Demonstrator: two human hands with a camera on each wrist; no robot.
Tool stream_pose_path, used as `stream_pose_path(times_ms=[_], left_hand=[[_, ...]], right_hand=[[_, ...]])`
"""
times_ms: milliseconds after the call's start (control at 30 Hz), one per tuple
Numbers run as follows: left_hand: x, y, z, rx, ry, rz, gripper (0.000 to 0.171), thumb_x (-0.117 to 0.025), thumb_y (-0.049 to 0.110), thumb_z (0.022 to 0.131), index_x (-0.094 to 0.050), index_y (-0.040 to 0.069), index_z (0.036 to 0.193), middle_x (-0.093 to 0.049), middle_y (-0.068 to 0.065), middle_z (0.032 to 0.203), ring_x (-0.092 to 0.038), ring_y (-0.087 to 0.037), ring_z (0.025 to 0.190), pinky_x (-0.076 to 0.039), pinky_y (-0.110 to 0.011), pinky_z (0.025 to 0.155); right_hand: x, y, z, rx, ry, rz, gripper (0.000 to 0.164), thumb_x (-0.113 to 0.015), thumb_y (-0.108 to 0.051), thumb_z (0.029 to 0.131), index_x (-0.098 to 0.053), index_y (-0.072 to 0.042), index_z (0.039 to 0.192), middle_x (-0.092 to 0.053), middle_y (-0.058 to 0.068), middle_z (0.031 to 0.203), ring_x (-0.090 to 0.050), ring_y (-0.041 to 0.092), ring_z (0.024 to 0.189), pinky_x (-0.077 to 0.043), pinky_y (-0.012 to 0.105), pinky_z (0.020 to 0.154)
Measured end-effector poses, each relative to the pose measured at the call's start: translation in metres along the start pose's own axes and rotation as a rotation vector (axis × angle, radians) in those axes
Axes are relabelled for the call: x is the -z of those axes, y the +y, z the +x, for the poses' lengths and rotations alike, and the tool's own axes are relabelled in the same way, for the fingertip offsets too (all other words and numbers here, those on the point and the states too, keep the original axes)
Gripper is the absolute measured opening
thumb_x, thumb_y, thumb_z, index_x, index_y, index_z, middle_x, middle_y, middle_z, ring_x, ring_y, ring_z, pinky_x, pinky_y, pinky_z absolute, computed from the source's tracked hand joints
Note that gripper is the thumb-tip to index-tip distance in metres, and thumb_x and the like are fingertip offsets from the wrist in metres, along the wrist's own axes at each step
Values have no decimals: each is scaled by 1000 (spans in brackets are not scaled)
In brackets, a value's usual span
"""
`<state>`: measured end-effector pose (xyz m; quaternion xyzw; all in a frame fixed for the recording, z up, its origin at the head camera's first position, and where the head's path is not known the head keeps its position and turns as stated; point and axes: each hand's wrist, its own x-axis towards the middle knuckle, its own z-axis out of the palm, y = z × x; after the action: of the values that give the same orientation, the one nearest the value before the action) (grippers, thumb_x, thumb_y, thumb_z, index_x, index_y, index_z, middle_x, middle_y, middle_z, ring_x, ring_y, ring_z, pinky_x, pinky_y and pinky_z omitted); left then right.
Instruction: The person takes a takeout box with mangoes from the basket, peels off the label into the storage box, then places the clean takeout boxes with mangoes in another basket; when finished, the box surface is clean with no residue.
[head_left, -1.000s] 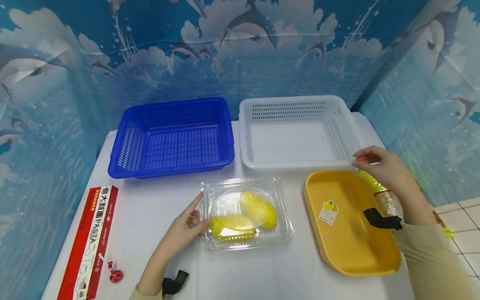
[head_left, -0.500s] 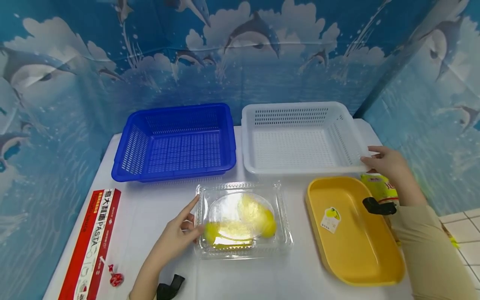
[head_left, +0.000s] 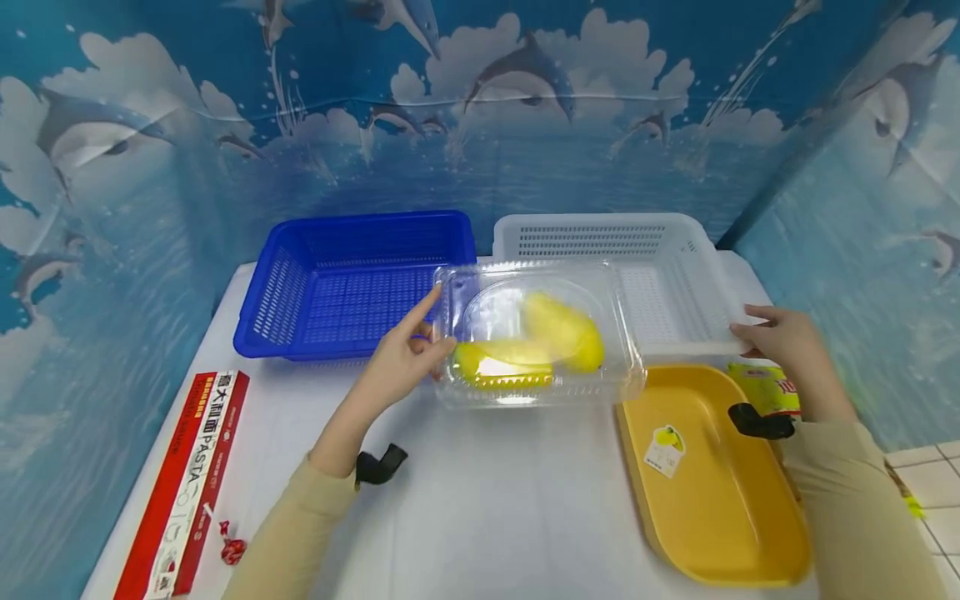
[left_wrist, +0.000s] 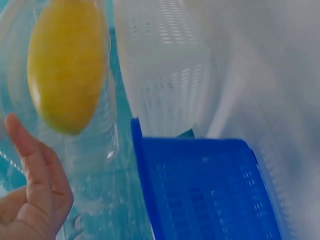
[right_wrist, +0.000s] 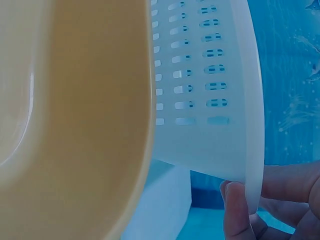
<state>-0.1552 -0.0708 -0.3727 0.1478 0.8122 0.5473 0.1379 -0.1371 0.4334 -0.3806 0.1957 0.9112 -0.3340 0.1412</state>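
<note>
My left hand (head_left: 397, 362) pinches the left edge of a clear plastic clamshell box (head_left: 480, 304), held up off the table. Two yellow mangoes (head_left: 566, 332) show through its lid. In the head view the box overlaps the front of the white basket (head_left: 588, 219) and the right corner of the blue basket (head_left: 360, 220). In the left wrist view, one mango (left_wrist: 67, 65) is close by, above the fingers. My right hand (head_left: 783, 337) grips the white basket's front right corner; in the right wrist view, thumb and fingers pinch its rim (right_wrist: 255, 100).
A yellow basin (head_left: 712, 500) with a lemon sticker stands at the right, just in front of the white basket. Beyond it lies a partly hidden green-yellow packet (head_left: 765, 387). A red pasta box (head_left: 183, 483) and a red lollipop (head_left: 233, 550) lie at the left.
The clamshell box has risen from the table and moved forward and right with my left hand. My right hand has shifted slightly and closed on the white basket's corner.
</note>
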Motion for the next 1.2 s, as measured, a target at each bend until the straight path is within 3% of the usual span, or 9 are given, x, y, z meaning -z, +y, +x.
stream_pose_path(times_ms=[100, 333, 533, 700, 800, 933, 1200], left_hand=[[-13, 8, 32, 1, 29, 5, 77, -63, 31, 96, -18, 35, 158, -53, -9, 98, -63, -20, 63, -51, -29, 58], [-37, 20, 85, 70, 51, -81, 76, -59, 30, 98, -14, 33, 159, -50, -6, 91, -65, -20, 64, -61, -37, 71], [-58, 24, 118, 63, 9, 38, 74, -58, 34, 99, -15, 27, 159, -50, -5, 84, -70, -29, 71, -58, -33, 69], [-79, 23, 126, 94, -8, 173, 66, -58, 34, 99, -30, 16, 156, -61, -7, 89, -70, -20, 71, -52, -26, 64], [-88, 23, 125, 91, 27, 245, 62, -59, 35, 98, -39, 9, 151, -69, -12, 107, -71, -21, 88, -57, -30, 76], [-96, 22, 126, 70, 78, 324, 60, -60, 37, 97, -47, 3, 145, -67, -15, 124, -66, -25, 110, -56, -38, 93], [-105, 24, 129, 73, 72, 461, 57, -57, 40, 99, -52, 1, 141, -59, -16, 138, -59, -31, 125, -50, -42, 103]], right_hand=[[1, 1, -1, -14, 6, 1, 75, -51, -39, 101, -24, 11, 150, -67, 13, 88, -68, 15, 69, -54, 22, 63], [0, -1, -2, -26, 26, -7, 73, -53, -38, 100, -28, 11, 148, -67, 17, 91, -67, 20, 72, -54, 24, 64], [0, -2, -3, -31, 53, -23, 72, -53, -37, 101, -29, 11, 148, -69, 12, 86, -68, 20, 72, -55, 27, 66], [-3, -2, -4, -17, 71, -24, 69, -54, -34, 100, -33, 12, 146, -69, 10, 82, -67, 21, 70, -60, 37, 73], [-5, -2, -4, -12, 68, -32, 70, -54, -36, 100, -32, 12, 146, -69, 5, 74, -69, 19, 69, -58, 42, 76], [-5, -3, -5, -20, 62, -23, 72, -53, -38, 100, -30, 11, 147, -69, 4, 73, -71, 19, 68, -54, 51, 82], [-3, -2, -7, -20, 51, -30, 73, -53, -39, 100, -28, 11, 148, -70, 5, 74, -71, 21, 70, -52, 55, 85]])
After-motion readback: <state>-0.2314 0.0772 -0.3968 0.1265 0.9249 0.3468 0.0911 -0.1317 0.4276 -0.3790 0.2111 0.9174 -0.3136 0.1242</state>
